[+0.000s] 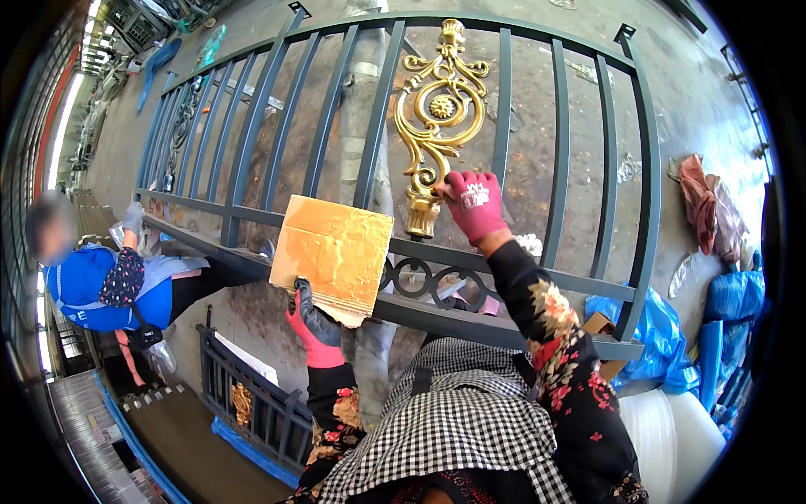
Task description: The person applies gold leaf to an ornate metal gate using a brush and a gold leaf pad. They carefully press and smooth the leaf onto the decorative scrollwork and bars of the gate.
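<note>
Along one railing (502, 109), one gold ornament (442, 106) between bars, my right hand (475, 206) curled at its lower end, hold unclear, my left hand (315, 328) gripping one cardboard (332, 252) edge, open floor (676, 101) rightward.

Smooth, low-sheen dark metal is seen in the railing (561, 151), set against the glossy, gold-finished scrolled ornament (442, 107). A layered cardboard pad (336, 244) is coated with a rough, wrinkled golden film, and matt cloth is worn in the pink right glove (475, 210) and checked apron (453, 412). The concrete-like floor (705, 126) is shown dull and stained near shiny, crinkled blue plastic sheeting (659, 344).
</note>
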`<control>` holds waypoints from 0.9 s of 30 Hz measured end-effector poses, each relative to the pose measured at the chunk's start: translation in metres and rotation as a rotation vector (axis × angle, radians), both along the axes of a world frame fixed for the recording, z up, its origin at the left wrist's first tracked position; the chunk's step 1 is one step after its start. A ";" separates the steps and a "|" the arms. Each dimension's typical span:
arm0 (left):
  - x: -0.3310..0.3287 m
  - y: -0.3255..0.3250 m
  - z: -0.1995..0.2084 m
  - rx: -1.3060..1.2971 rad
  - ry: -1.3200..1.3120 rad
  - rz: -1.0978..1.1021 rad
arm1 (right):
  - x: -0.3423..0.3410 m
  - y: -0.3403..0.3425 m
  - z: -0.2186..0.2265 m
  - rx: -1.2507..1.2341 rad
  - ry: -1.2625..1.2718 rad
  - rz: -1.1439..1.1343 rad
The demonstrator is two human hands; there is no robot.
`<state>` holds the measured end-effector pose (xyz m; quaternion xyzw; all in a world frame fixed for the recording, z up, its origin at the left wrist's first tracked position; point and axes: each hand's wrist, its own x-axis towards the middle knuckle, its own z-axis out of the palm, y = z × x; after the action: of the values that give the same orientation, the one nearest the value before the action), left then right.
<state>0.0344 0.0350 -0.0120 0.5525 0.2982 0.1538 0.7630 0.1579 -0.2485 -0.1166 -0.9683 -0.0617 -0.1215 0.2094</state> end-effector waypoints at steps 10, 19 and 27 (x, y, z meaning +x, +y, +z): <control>-0.012 0.013 -0.014 0.186 0.017 -0.054 | 0.032 -0.012 0.022 -0.159 0.050 0.446; -0.012 0.008 -0.004 0.204 0.024 -0.015 | 0.037 -0.005 0.039 -0.305 0.238 0.448; -0.009 0.015 -0.002 0.080 -0.022 0.032 | 0.040 0.000 0.055 -0.134 0.426 0.241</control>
<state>0.0253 0.0504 -0.0137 0.5761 0.2920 0.1841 0.7409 0.1978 -0.2480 -0.0611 -0.9694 -0.1393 0.1154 0.1661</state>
